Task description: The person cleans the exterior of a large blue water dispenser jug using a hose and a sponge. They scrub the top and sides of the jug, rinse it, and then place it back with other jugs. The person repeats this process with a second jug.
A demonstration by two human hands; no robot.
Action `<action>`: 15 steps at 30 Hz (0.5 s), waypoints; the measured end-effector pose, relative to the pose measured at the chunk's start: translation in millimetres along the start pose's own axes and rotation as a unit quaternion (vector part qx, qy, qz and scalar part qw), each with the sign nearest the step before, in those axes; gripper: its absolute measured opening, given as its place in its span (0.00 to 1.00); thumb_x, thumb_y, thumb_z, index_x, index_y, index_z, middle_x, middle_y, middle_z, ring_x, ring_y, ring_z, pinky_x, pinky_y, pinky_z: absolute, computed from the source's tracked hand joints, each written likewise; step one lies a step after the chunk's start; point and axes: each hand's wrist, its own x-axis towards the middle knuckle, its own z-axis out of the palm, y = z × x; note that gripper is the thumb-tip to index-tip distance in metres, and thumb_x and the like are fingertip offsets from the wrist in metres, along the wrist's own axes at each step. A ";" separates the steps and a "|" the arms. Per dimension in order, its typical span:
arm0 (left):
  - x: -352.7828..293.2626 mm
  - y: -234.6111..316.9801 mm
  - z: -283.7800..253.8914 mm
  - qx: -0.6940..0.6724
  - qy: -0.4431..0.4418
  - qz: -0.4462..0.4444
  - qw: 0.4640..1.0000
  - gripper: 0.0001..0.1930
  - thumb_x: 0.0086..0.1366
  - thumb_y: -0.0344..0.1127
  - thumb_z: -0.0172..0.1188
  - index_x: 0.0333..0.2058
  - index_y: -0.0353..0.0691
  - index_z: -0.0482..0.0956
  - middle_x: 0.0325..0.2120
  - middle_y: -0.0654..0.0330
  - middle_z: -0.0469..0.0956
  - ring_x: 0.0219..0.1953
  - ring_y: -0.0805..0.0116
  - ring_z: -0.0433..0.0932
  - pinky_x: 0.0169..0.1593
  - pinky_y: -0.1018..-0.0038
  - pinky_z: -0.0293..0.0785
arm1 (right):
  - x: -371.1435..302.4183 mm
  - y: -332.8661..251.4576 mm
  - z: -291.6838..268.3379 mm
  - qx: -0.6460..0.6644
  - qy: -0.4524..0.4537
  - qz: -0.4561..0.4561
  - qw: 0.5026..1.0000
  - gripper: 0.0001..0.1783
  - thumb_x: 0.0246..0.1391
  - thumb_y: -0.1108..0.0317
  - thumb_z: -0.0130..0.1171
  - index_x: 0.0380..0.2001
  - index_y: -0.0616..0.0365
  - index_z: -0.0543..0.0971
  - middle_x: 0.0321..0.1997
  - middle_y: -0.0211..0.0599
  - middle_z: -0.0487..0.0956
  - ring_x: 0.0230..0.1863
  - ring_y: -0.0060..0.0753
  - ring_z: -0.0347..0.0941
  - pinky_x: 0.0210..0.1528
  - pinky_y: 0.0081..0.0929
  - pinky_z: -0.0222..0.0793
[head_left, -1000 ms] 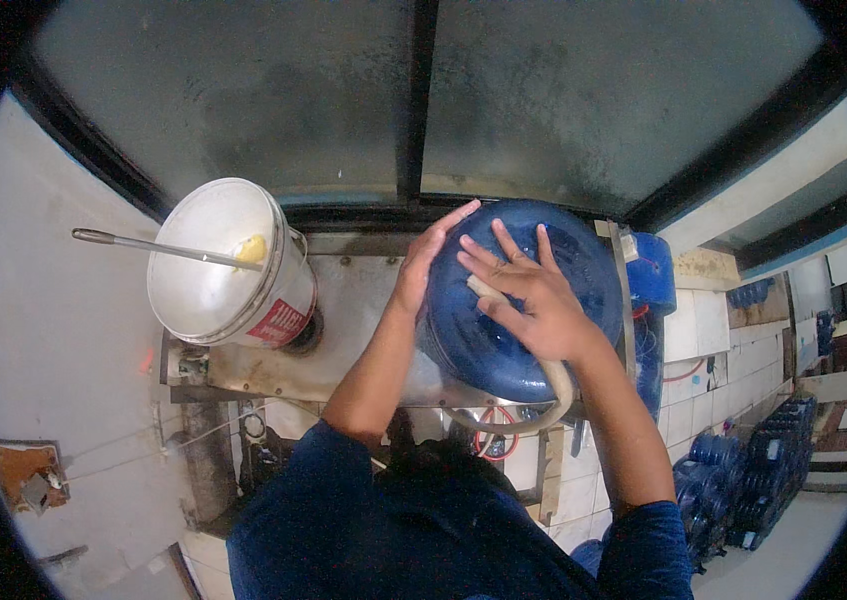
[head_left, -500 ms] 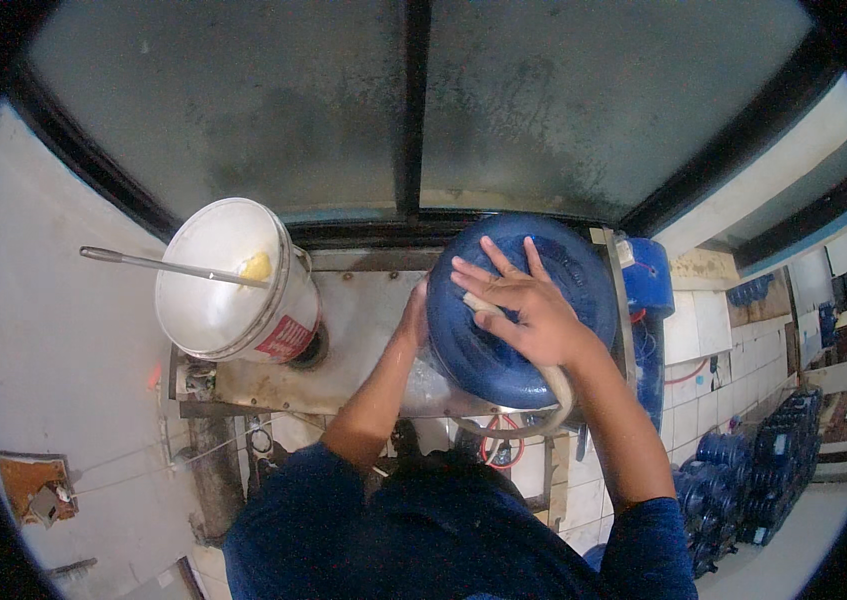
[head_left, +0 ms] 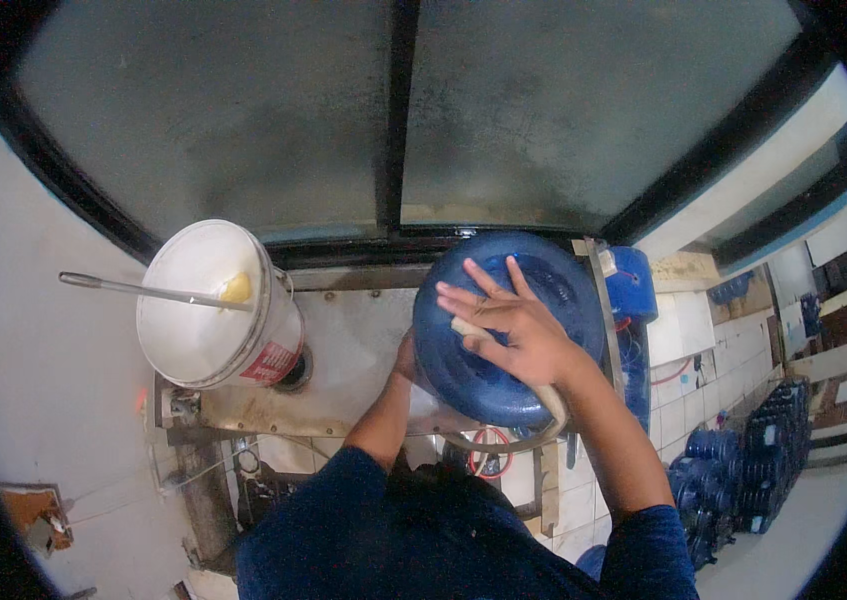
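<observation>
White bucket (head_left: pixel 188 325) sits at the tabletop (head_left: pixel 343 345)'s left end, metal rod (head_left: pixel 143 289) and yellow lump (head_left: pixel 236 288) at its top. I have the blue jug (head_left: pixel 573 310) at the right end; right hand (head_left: pixel 518 335) covers its middle, fingers spread, pale hose (head_left: pixel 551 408) held by the thumb. Left hand (head_left: pixel 405 358) mostly hidden, can't tell. Stained metal surface, glass panels (head_left: pixel 243 120) behind.

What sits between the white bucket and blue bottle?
The head view shows metal tabletop, a dark round piece by the white bucket, and the left hand, partly hidden, beside the blue bottle.
</observation>
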 end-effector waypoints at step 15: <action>11.8 -1.4 -13.6 -0.013 0.035 0.017 0.999 0.39 0.73 0.64 0.44 0.66 0.35 0.65 0.60 0.52 0.74 0.60 0.58 0.74 0.64 0.59 0.70 | 2.7 4.1 -4.2 -0.031 0.027 -0.002 0.999 0.30 0.61 0.63 0.57 0.68 0.45 0.72 0.76 0.31 0.64 0.81 0.49 0.40 0.78 0.62 0.21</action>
